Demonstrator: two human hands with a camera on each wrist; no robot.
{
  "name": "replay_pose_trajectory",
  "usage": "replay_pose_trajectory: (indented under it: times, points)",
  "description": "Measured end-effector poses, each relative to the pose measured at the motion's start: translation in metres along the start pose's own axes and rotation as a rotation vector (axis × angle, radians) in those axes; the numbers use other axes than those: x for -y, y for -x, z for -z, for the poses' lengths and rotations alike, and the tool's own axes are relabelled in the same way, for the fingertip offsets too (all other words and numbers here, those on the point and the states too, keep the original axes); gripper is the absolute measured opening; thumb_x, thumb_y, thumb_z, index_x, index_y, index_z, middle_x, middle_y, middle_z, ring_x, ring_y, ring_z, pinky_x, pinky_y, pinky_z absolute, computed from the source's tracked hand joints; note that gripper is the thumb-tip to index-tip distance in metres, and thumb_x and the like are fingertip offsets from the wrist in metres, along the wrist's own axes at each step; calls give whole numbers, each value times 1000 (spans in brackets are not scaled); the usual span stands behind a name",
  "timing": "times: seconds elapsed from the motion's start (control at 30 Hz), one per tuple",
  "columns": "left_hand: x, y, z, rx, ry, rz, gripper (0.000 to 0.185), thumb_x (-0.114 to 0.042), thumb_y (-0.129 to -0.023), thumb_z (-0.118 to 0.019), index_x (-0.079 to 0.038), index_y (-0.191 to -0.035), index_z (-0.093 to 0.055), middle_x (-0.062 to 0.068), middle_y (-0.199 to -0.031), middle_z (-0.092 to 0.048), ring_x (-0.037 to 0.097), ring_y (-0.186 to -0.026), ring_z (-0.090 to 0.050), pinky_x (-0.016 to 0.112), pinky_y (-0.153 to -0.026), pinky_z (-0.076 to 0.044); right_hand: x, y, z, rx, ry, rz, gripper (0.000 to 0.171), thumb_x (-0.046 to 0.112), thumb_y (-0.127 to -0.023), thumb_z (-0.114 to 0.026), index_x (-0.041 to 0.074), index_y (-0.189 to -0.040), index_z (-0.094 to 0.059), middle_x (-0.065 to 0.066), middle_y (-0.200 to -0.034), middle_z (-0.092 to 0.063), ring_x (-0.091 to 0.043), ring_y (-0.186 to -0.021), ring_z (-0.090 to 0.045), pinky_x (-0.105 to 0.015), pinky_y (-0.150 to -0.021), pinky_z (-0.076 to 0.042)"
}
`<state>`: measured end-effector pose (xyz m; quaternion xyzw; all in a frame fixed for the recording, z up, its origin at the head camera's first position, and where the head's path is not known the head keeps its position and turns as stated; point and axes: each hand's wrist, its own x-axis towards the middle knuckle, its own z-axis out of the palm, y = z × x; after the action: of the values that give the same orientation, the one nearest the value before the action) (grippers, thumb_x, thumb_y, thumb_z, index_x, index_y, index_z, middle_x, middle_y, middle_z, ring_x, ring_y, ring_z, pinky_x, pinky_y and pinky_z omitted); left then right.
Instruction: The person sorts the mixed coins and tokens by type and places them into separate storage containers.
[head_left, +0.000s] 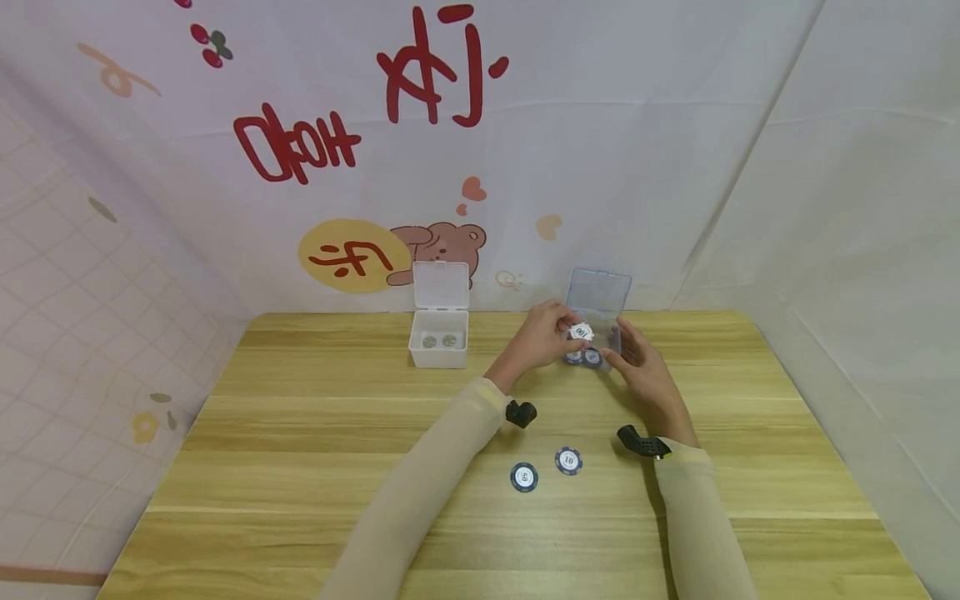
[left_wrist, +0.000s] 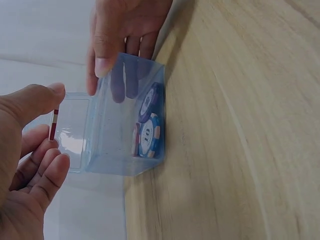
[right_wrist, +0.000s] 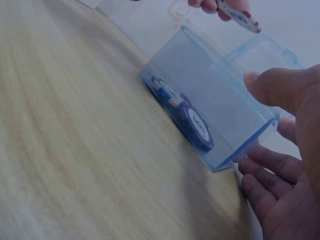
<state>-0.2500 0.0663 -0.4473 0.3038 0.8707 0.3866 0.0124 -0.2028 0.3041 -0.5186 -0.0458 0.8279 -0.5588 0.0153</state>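
Observation:
My left hand (head_left: pixel 542 337) pinches a white poker chip (head_left: pixel 581 332) marked 100, with red edge marks, above the mouth of a clear bluish plastic box (right_wrist: pixel 175 55). The box's lid (head_left: pixel 600 290) stands open at the back. My right hand (head_left: pixel 651 377) holds the box at its right end, thumb along the top edge and fingers behind the side. Through the wall show a blue chip (left_wrist: pixel 148 137) marked 10 and a purple chip (right_wrist: pixel 197 125) on the bottom. A red chip (left_wrist: pixel 135 140) is partly hidden behind the blue one.
Left of the bluish box stands a white box (head_left: pixel 438 358) with its lid up and two silvery coins (head_left: pixel 449 340) inside. Nearer the front, a dark green chip (head_left: pixel 524 477) marked 50 and a blue chip (head_left: pixel 568 461) marked 10 lie on the wooden table (head_left: pixel 300 467).

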Motion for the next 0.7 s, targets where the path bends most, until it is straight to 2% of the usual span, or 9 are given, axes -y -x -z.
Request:
replay_pose_trajectory:
  times: [0.2, 0.43, 0.7]
  points:
    - [-1, -9, -6, 17, 15, 25, 35, -26, -89, -82, -6, -115, -72, 4, -106, -62, 24, -101, -65, 22, -82, -51, -2, 0, 0, -8, -1, 7, 80, 31, -102, -65, 12, -165, -19, -25, -165, -29, -46, -151, -31, -59, -122, -26]
    - [-4, -17, -9, 42, 13, 74, 36, -27, -90, -81, -7, -118, -70, 3, -111, -61, 13, -98, -60, 22, -84, -52, 5, 0, 0, -5, -15, -10, 77, 25, -103, -64, 17, -166, -19, -26, -166, -28, -46, -152, -30, -59, -123, -25]
    - [-2, -27, -16, 55, 4, 111, 36, -30, -92, -79, -8, -119, -69, 2, -114, -61, 12, -100, -59, 21, -84, -52, -1, 0, 0, -8, 8, -3, 79, 33, -102, -65, 17, -166, -19, -25, -166, -28, -46, -152, -30, -59, -122, -26]
